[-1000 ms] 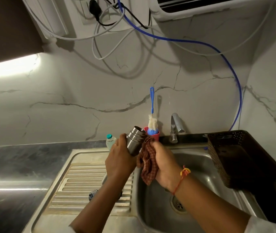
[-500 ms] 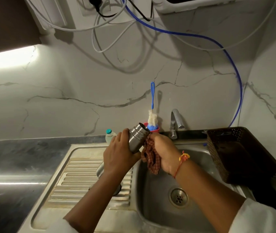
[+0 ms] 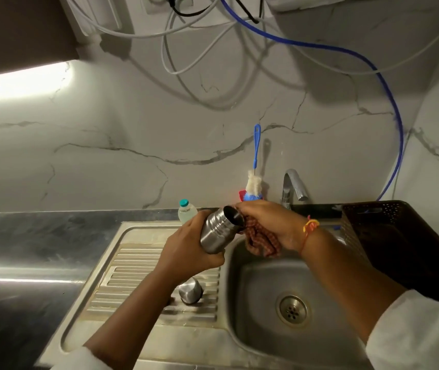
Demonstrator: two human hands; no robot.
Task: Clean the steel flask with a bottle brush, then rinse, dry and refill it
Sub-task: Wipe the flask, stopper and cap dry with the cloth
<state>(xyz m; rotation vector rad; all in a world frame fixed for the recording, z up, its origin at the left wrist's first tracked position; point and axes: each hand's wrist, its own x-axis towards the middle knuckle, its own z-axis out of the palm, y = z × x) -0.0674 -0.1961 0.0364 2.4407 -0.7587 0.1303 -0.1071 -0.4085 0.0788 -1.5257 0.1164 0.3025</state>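
Head view: the cylindrical brushed-steel flask (image 3: 219, 231) is being dried at its mouth above the edge of the stainless sink basin (image 3: 255, 289).
The tilted body is being gripped by the curled fingers of the left hand (image 3: 189, 252), while the red-brown checked cloth (image 3: 262, 243) is being pinched against the rim by the right hand (image 3: 269, 222). Drying is likely being served best when the flask is being turned against a firmly held cloth.

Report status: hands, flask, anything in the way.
Left hand grips steel flask, tilted. Right hand holds checked cloth at the flask's mouth. Steel cap off, on drainboard; nothing in the way.
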